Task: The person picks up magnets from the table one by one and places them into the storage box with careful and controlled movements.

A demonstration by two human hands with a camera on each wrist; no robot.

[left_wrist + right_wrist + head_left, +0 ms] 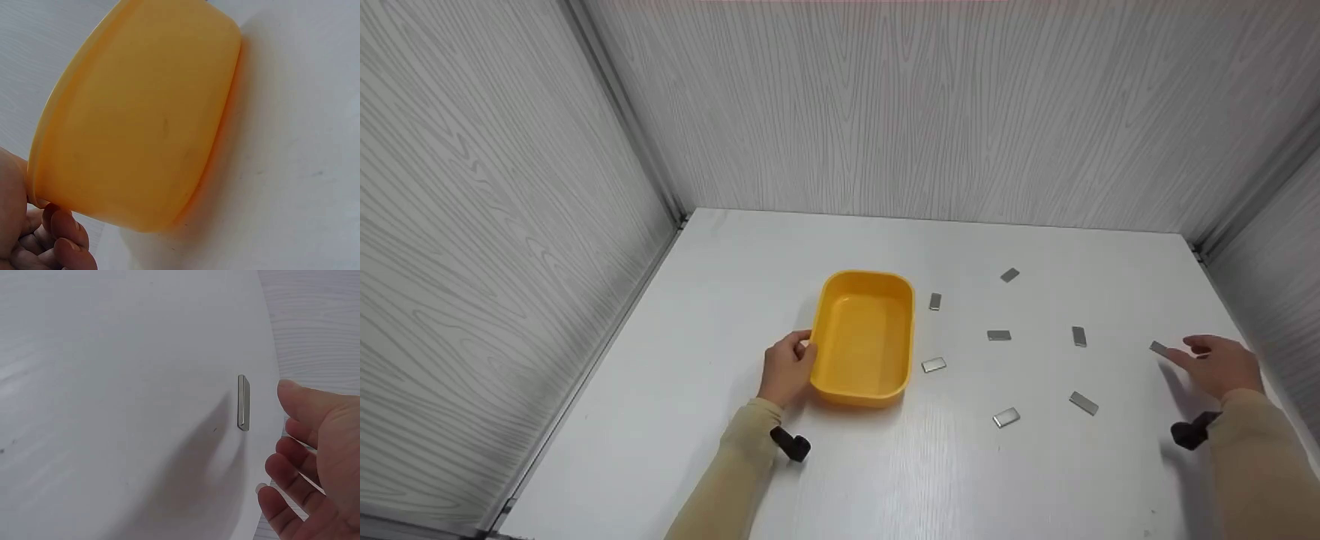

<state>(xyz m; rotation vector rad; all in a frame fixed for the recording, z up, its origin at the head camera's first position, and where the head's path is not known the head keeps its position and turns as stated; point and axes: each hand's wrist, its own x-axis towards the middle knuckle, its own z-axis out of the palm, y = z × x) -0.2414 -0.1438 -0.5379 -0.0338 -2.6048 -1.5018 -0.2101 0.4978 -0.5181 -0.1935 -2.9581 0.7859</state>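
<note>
The white table (885,480) had a few small dark marks (215,430) on its top. A yellow container (859,337) stood on it, and to the right of this container eight small grey rectangular pieces (999,335) lay apart.

Gry woodgrain walls (885,112), wht tbl (675,352)

the head view cuts off both sleeves (727,465) and the near edge of the worktop (900,487); the left wrist view crops the yellow tray (140,112), hiding its inside; any marks on the metal pieces (999,335) are too small to tell.
</note>
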